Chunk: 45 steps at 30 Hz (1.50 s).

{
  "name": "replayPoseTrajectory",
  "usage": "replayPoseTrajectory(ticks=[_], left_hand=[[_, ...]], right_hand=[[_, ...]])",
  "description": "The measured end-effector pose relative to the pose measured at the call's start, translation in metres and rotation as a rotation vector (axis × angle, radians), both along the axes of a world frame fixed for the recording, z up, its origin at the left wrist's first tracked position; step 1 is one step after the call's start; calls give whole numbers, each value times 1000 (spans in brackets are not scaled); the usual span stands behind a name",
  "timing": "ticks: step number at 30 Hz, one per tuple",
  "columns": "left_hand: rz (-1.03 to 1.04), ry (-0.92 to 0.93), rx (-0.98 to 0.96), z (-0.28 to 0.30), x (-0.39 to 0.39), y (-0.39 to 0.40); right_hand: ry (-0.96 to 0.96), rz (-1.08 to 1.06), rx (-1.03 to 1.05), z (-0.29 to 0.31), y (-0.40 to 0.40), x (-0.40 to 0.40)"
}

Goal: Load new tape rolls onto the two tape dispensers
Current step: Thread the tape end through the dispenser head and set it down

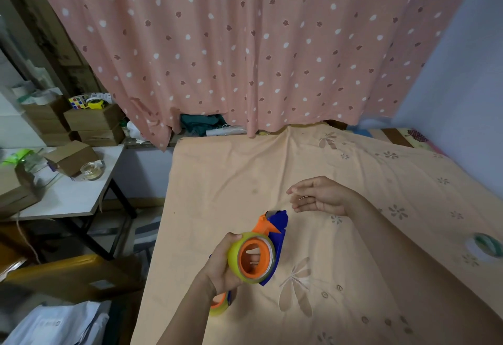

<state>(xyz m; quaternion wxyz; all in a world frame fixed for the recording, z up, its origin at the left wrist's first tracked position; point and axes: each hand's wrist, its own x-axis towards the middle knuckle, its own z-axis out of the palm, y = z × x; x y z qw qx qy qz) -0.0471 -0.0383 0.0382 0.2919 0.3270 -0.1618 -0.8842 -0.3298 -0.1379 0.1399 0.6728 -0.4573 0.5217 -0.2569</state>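
Note:
My left hand [221, 265] grips a blue and orange tape dispenser [275, 229] above the bed, fingers curled round the yellowish tape roll [234, 256] that sits on its orange hub. Up and to the right, my right hand [317, 195] hovers with relaxed fingers near the dispenser's blue nose; whether it pinches a clear tape end I cannot tell. A second dispenser with a tape roll [219, 305] lies on the bed, mostly hidden under my left wrist. A greenish tape roll [488, 245] lies on the bed at the far right.
The bed carries a peach flowered sheet [245, 170]. A pink dotted curtain [245, 45] hangs behind it. At left stands a white table [70, 197] with cardboard boxes and a glass jar [91, 171]. More boxes and white bags fill the floor at left.

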Motion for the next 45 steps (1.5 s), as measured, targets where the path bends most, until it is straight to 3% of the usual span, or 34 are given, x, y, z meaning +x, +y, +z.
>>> replayPoseTrajectory(ticks=[11,14,19,22,27,37,41,45], left_hand=[[106,175,84,10,-8,4],[131,254,99,15,-11,5],[159,344,134,16,-17,4],[216,377,156,16,-25,4],[309,402,184,16,-39,5],[362,279,213,20,-54,3],[357,253,187,15,-53,2],[390,229,164,9,-52,-2]], right_hand=[[-202,34,-71,-12,18,6],[-125,-74,-173,-18,26,18],[93,-327,-531,-33,41,44],[193,-381,-608,-40,50,53],[286,-446,-578,-50,61,70],[551,-517,-607,-50,77,85],[479,-528,-522,-47,83,86],[269,-359,-403,-43,89,87]])
